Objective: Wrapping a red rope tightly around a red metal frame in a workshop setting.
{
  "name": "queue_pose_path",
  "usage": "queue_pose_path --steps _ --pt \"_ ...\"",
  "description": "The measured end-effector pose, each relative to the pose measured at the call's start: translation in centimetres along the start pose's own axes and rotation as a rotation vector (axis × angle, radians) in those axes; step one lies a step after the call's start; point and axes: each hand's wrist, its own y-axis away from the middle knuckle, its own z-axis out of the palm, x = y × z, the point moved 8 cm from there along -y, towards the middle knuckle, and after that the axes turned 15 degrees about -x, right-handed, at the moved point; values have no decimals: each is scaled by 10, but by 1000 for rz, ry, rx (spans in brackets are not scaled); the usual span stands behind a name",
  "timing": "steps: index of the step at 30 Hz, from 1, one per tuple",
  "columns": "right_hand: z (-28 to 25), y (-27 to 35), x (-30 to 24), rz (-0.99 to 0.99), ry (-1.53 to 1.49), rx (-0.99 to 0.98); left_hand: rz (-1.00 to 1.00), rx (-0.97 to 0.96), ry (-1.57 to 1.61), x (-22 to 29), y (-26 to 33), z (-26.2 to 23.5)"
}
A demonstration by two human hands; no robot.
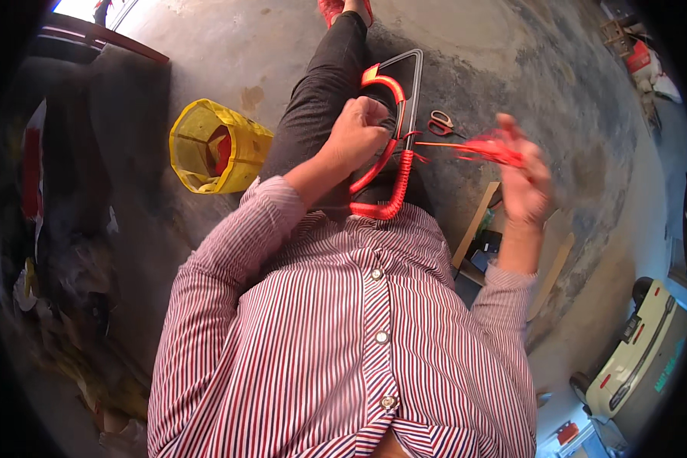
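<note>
A grey metal rod frame (416, 85) lies across my lap, bent into a loop, with red cord (399, 187) wound tightly round much of it. My left hand (357, 133) is closed on the frame's inner side, its fingertips partly hidden. Off to the right, my right hand (528, 183) grips a loose bundle of red cord (490, 149), somewhat blurred. From that bundle a taut strand (439, 144) runs left to the frame's right-hand rod. A short red tail sticks out near where the strand meets the rod.
Left of my leg stands a yellow mesh bin (244, 145) with something red inside. Scissors (440, 122) with dark red handles lie on the concrete floor beyond the frame. A wooden strip (477, 224) and dark items lie right of my lap. A cream-coloured vehicle (626, 347) is at the lower right.
</note>
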Motion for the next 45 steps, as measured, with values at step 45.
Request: queue_pose_path --steps 45 --pt "167 0 -177 -299 -486 -437 -477 -344 750 -47 1 67"
